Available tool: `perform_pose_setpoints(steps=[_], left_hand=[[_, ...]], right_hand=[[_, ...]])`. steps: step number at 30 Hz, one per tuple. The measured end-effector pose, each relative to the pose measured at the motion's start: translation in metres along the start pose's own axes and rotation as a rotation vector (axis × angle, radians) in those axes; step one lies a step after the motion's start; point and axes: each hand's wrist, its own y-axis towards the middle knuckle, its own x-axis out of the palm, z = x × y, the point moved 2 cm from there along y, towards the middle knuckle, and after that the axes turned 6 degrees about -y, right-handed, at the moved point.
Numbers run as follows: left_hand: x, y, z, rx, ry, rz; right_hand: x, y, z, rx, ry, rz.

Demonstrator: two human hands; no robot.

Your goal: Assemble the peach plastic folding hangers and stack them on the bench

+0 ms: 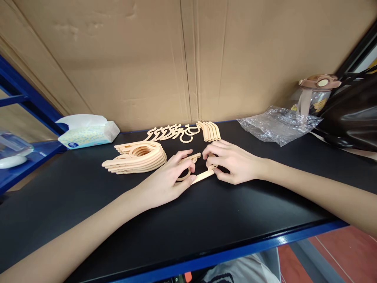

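Observation:
Between my hands, just above the black tabletop, is a cream plastic hanger [203,176], its flat arm slanting up to the right and part of its hook ring showing under my fingers. My left hand [166,181] grips its left side with thumb and fingers. Pinched at the arm's right end, my right hand [235,162] hides most of the joint there. Left of my hands lies a neat stack of similar cream hangers [147,160]. Behind them are a row of loose hanger hooks [165,133] and several short curved hanger arms [209,131] lying side by side.
A tissue pack [86,135] stands at the back left. Crumpled clear plastic bag [277,124] lies at the back right, before a drinking bottle [316,96] and a dark bag [353,106]. Cardboard [132,59] walls the back; a blue edge [235,253] runs along the table's front.

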Motion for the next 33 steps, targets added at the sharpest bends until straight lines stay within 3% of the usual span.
perform_pose_setpoints(steps=[7,15,25,33], left_hand=[[0.002,0.0,-0.004,-0.03,0.033,0.053],[0.005,0.007,-0.021,0.017,-0.078,0.227],[-0.002,0.004,-0.014,-0.08,0.194,0.265],[-0.004,0.002,-0.01,-0.036,0.297,0.245]], right_hand=[[-0.005,-0.001,0.001,0.039,0.018,-0.069],[-0.005,-0.001,0.002,0.075,0.048,-0.157],[-0.003,-0.002,0.0,0.247,-0.052,-0.136],[-0.004,0.001,-0.009,0.099,0.044,-0.136]])
